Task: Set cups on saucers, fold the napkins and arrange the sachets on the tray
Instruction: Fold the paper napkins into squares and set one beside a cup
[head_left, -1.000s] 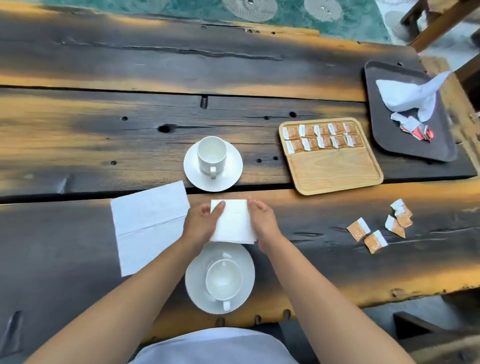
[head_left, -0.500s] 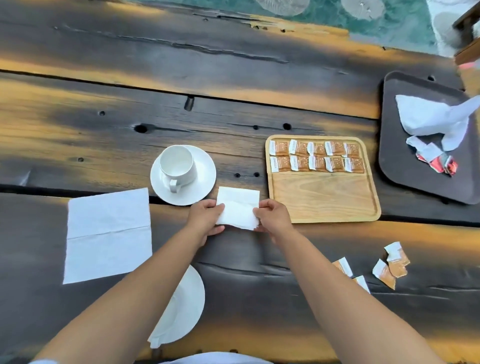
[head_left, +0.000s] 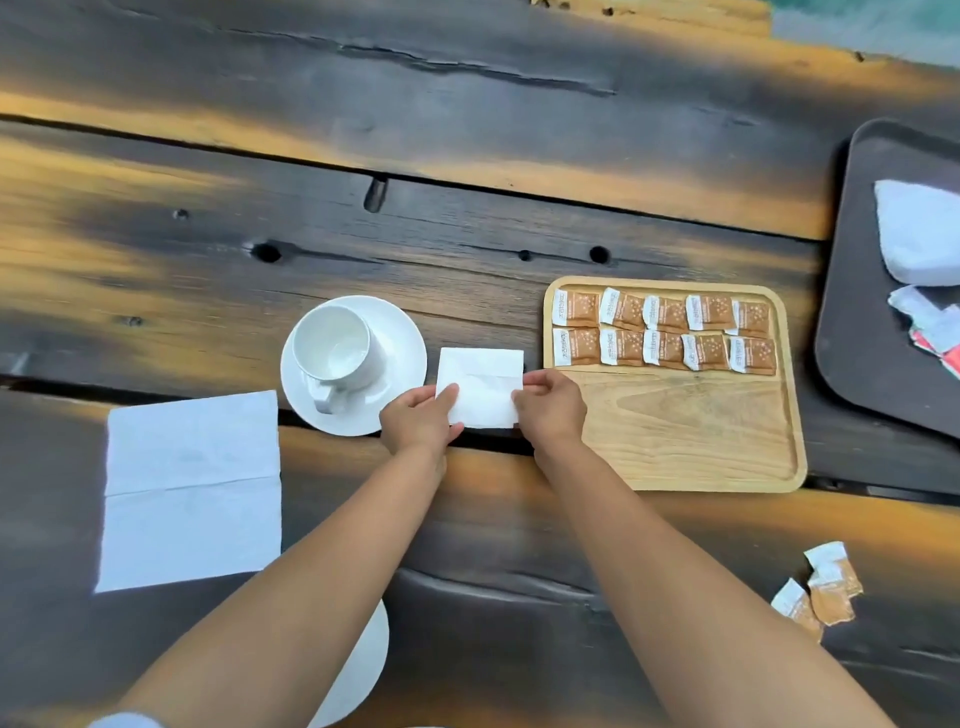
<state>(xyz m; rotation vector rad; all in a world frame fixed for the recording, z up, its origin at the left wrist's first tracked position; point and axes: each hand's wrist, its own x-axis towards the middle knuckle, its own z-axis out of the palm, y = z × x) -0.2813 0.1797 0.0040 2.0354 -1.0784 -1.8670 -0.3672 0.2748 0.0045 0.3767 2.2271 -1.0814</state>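
Note:
A small folded white napkin (head_left: 483, 382) lies on the table between a white cup (head_left: 332, 348) on its saucer (head_left: 400, 338) and the wooden tray (head_left: 691, 436). My left hand (head_left: 418, 423) pinches its near left corner and my right hand (head_left: 550, 405) pinches its right edge. Two rows of brown sachets (head_left: 665, 330) fill the tray's far half. A larger half-unfolded napkin (head_left: 189, 488) lies flat at the left. A second saucer (head_left: 363, 670) shows under my left forearm; its cup is hidden.
A dark tray (head_left: 857, 312) at the right edge holds a crumpled white napkin (head_left: 919, 234) and red-and-white sachets (head_left: 935, 332). Several loose brown sachets (head_left: 826, 587) lie on the table at the near right. Dark gaps run between the table planks.
Both hands carried the folded napkin away from above the near cup, farther across the table, to the spot between the far saucer and the wooden tray. The view shifted forward.

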